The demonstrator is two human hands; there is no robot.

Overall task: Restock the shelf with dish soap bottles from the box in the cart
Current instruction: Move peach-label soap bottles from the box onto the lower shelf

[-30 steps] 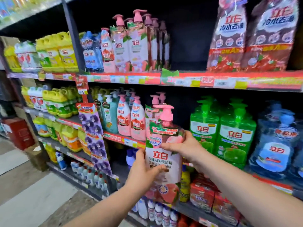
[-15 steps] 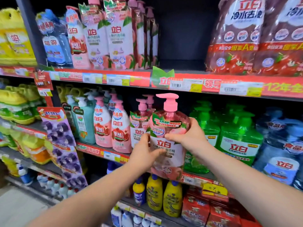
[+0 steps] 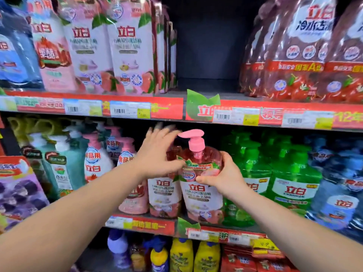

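Note:
A pink pump dish soap bottle (image 3: 202, 195) with a white peach label stands at the front edge of the middle shelf (image 3: 149, 225). My right hand (image 3: 222, 177) grips its shoulder from the right, thumb across the front label. My left hand (image 3: 157, 152) reaches past it with blurred, spread fingers. That hand lies over the top of the matching pink bottle (image 3: 164, 193) just to the left and covers its pump. The box and the cart are out of view.
Green pump bottles (image 3: 294, 183) stand tight against the right of the held bottle, with blue ones (image 3: 341, 193) beyond. Pink and teal bottles (image 3: 94, 165) fill the left. The upper shelf has a dark gap (image 3: 206, 55) between pink refill packs and red bags.
The bottle went deeper and lower and now stands on the middle shelf. My left hand left its front label and rose to the neighbouring bottle's top. The camera moved closer.

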